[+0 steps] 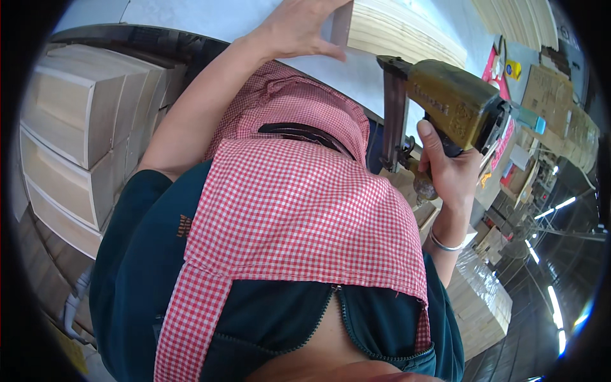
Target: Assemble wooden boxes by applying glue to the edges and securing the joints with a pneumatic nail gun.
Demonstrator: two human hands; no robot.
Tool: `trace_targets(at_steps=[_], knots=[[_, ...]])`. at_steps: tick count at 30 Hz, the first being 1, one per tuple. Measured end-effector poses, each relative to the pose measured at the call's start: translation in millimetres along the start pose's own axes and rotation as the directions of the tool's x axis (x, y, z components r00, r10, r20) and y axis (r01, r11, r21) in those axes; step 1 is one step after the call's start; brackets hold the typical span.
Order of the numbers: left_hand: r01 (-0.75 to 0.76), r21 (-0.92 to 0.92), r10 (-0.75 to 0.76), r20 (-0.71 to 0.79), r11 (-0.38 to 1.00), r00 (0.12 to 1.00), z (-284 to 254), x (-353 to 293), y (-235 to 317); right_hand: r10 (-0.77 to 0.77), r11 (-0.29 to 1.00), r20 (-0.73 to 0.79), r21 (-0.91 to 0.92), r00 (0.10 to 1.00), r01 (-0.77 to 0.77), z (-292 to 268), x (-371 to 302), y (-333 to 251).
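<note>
My right hand (449,169) is wrapped round the handle of a pneumatic nail gun (455,99) with a worn yellow-brown body and a dark magazine. The gun's nose points left, close to the near edge of some pale wood. My left hand (299,28) spans the end of a narrow wooden board (342,25), thumb at its near side and fingers toward the far side. Those fingertips are partly cut off by the upper edge of the view. Beside that board lie pale wooden strips (404,28), side by side on the light worktable (210,16).
Stacked wooden drawers or boxes (70,121) stand at my left. More wood strips (515,22) lie at the far right of the table, near a yellow packet (513,69). Cardboard (547,99) and a plastic-wrapped stack (480,299) are on the right.
</note>
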State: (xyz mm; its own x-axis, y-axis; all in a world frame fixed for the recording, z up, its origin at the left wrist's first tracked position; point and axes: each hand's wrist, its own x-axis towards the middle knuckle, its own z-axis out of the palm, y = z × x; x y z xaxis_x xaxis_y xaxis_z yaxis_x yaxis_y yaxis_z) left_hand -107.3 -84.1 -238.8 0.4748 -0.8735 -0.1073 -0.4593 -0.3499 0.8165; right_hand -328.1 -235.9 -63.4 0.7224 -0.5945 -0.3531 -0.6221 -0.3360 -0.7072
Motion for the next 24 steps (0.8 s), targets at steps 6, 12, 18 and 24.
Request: trace_targets(at_steps=[6, 12, 18, 24], knots=[[-0.148, -0.14, 0.132, -0.117, 0.979, 0.984, 6.4, 2.8, 6.0, 0.005, 0.998, 0.058, -0.068, 0.998, -0.001, 9.7, 2.2, -11.0], [-0.194, -0.116, 0.168, -0.199, 0.974, 0.965, 12.6, 1.1, 4.3, 0.02, 0.997, 0.05, -0.069, 0.999, -0.016, 14.7, 2.1, -16.8], [-0.248, -0.053, 0.228, -0.253, 0.967, 0.94, 15.7, 1.2, -4.8, 0.05, 0.999, 0.016, -0.015, 0.999, -0.05, 27.7, -6.4, -14.4], [-0.37, 0.127, 0.39, -0.381, 0.92, 0.838, 24.2, 7.0, -15.7, 0.041, 0.999, -0.009, -0.002, 0.999, -0.041, 28.2, -7.4, -15.5]])
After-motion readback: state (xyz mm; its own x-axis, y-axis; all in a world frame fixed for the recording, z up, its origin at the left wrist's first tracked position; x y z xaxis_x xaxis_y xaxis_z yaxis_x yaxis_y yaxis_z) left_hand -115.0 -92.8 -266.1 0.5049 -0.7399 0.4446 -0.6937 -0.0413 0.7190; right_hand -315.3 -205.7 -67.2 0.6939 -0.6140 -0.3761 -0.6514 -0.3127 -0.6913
